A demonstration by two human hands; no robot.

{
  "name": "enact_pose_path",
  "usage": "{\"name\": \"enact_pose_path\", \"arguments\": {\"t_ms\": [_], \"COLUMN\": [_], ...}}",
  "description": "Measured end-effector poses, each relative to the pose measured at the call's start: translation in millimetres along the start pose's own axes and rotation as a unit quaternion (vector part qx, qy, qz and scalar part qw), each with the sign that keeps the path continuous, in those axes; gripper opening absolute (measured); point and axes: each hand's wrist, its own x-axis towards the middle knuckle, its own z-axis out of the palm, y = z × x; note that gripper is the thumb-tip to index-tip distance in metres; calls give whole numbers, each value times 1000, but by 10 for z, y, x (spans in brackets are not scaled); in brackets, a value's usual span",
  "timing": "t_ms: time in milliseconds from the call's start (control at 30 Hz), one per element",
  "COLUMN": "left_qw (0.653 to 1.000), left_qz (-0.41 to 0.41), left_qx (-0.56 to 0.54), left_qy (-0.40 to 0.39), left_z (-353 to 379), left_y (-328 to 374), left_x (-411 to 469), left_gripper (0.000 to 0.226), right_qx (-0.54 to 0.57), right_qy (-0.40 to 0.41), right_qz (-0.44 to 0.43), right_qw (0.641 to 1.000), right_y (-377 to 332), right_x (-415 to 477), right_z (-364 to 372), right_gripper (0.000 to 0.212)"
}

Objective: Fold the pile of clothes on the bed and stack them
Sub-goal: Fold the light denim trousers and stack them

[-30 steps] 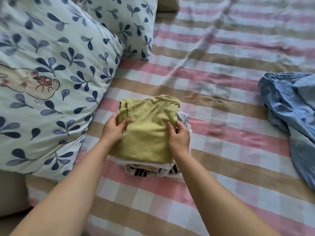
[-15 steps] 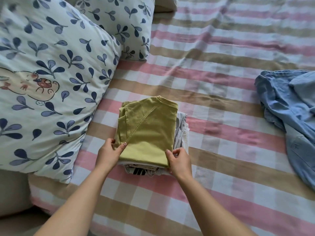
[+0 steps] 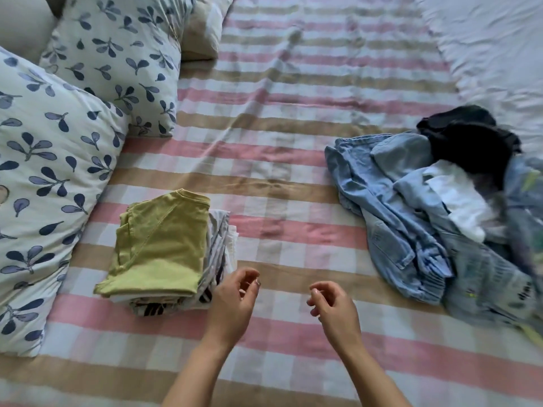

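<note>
A pink, tan and white checked cotton bedsheet (image 3: 293,148) covers the bed; two pale leaf-printed pillows (image 3: 58,160) crowd its left side, a rumpled white sheet (image 3: 496,48) far right.

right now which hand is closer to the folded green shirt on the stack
Left. The left hand hovers empty just off the near right corner of the green shirt. The right hand is farther right over bare bedsheet, also empty.
</note>
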Motion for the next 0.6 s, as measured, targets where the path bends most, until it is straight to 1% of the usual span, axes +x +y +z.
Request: {"name": "enact_pose_path", "arguments": {"t_ms": [67, 167, 267, 333, 400, 500, 533, 600], "left_qw": [999, 998, 995, 993, 990, 989, 990, 994], "left_qz": [0, 9, 17, 18, 3, -49, -65, -86], "left_qx": [-10, -22, -41, -55, -73, -86, -78, -36], "left_qy": [-32, -58, -86, -107, -119, -107, -94, -62], "left_z": [403, 1043, 1682, 2148, 2555, 3070, 3197, 3437], "left_y": [272, 740, 1159, 1420, 1571, 1676, 1669, 1625], "left_x": [-76, -155, -197, -192, -162, -116, -90, -10], "left_gripper": [13, 16, 22, 24, 18, 11, 14, 32], "right_qx": [-8, -8, -26, -52, -92, -143, -155, -170], "right_qy": [22, 58, 78, 80, 79, 63, 50, 21], "right_qz": [3, 12, 14, 5, -2, -6, -6, -16], "right_qw": [1000, 998, 997, 995, 993, 988, 987, 985], "right_y": [111, 294, 450, 550, 639, 785, 815, 868], "right_x": [6, 68, 181, 313, 463, 680, 738, 841], "right_z": [-512, -1315, -1982, -2392, -2678, -2925, -2941, -2931], "right_gripper": [16, 18, 20, 18, 13, 11, 15, 24]}}
